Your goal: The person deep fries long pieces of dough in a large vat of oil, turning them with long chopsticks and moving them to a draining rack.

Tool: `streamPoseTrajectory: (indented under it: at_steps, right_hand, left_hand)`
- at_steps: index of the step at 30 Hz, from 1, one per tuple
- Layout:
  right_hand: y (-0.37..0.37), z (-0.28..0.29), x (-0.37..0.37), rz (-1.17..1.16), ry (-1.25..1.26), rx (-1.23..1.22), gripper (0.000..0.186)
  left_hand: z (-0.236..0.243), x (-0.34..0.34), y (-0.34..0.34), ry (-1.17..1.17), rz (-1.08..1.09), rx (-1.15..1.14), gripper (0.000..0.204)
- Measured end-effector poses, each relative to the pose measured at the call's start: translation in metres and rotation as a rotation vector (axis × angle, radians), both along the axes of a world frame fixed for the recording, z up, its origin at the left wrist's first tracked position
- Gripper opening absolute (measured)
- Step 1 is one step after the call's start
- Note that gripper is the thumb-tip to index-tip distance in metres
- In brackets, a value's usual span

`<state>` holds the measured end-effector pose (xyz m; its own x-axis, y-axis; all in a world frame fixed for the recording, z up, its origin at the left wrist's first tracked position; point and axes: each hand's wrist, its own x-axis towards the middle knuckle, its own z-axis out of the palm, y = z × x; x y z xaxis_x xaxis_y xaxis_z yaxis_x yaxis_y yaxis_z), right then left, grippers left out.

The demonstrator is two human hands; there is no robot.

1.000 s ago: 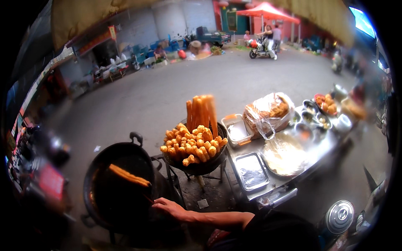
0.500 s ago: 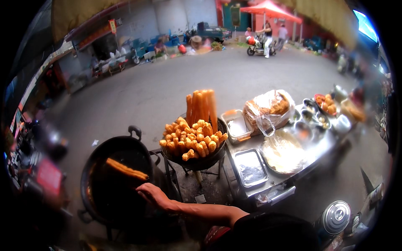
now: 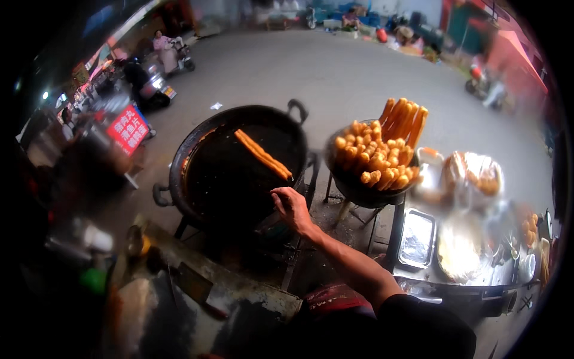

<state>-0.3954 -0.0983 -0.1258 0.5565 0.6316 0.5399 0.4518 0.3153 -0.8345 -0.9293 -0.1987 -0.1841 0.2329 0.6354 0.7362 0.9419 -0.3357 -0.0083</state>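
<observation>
My right hand (image 3: 290,206) is over the near right side of a large black wok (image 3: 179,173) of dark liquid. Its fingers are bent together in a pinch; anything thin between them is lost against the dark wok. Just beyond the fingertips lies a long golden fried dough stick (image 3: 263,157), slanting from far left to near right, within the wok's outline. I cannot tell whether it floats or is held up. To the right, a dark round basket (image 3: 362,192) is heaped with fried dough sticks (image 3: 376,157), several upright at the back. My left hand is out of view.
A worktop (image 3: 257,305) in front of me bears a cleaver (image 3: 194,284). On the right, a metal table carries a foil-coloured tray (image 3: 417,238), a plastic-covered round of pale dough (image 3: 459,251) and a bagged heap (image 3: 478,173). Scooters (image 3: 156,87) stand left on the street.
The view has swung left, bringing the worktop with the cleaver and the street's left side into sight. My right hand stays close by the dough stick's near end, its fingers still bent.
</observation>
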Motion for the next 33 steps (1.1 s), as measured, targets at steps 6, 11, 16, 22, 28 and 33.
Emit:
streamPoseTrajectory:
  at_steps: [6, 11, 16, 22, 28, 33]
  right_hand:
    - [0.008, 0.032, -0.005, -0.155, -0.227, 0.154, 0.015]
    - [0.003, 0.012, 0.021, -0.246, -0.159, 0.061, 0.013]
    - [-0.003, 0.018, 0.018, -0.227, -0.126, 0.046, 0.014]
    - [-0.004, 0.021, 0.02, -0.21, 0.042, 0.046, 0.013]
    - [-0.003, 0.011, 0.021, -0.229, -0.006, 0.062, 0.011]
    - [-0.012, 0.016, 0.007, 0.128, 0.371, -0.021, 0.017]
  left_hand:
    - [0.025, 0.031, 0.047, 0.011, -0.053, 0.054, 0.017]
    - [0.06, 0.059, 0.112, 0.001, -0.132, 0.115, 0.017]
    - [0.076, 0.075, 0.149, 0.007, -0.143, 0.121, 0.016]
    - [0.093, 0.092, 0.172, -0.002, -0.156, 0.13, 0.016]
    - [0.09, 0.092, 0.171, -0.008, -0.16, 0.129, 0.015]
    - [0.072, 0.083, 0.15, -0.007, -0.148, 0.12, 0.015]
